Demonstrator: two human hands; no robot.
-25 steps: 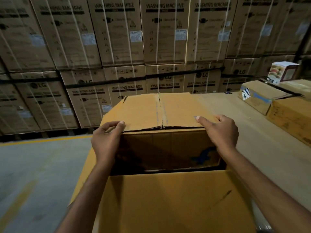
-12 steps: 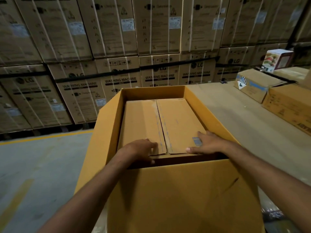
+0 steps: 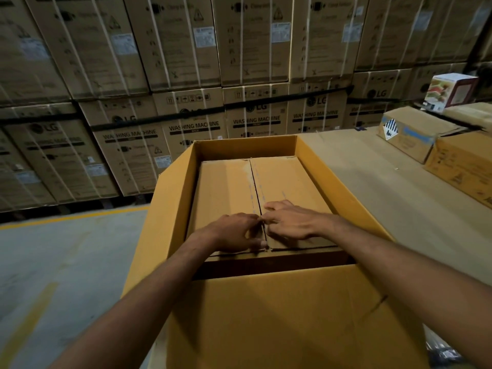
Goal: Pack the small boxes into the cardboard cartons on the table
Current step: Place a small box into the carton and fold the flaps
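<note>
Before a wall of stacked washing-machine cartons point(image 3: 255, 62), the plain brown cardboard box point(image 3: 234, 190) sits inside the large open yellow-brown carton point(image 3: 266, 315) at 12 o'clock, the right hand point(image 3: 292, 222) flat on its flaps and the left hand point(image 3: 237, 231) bent-fingered at the seam with its grip unclear, while other brown boxes point(image 3: 415, 134) at 2 o'clock suggest the packing is partway.
</note>
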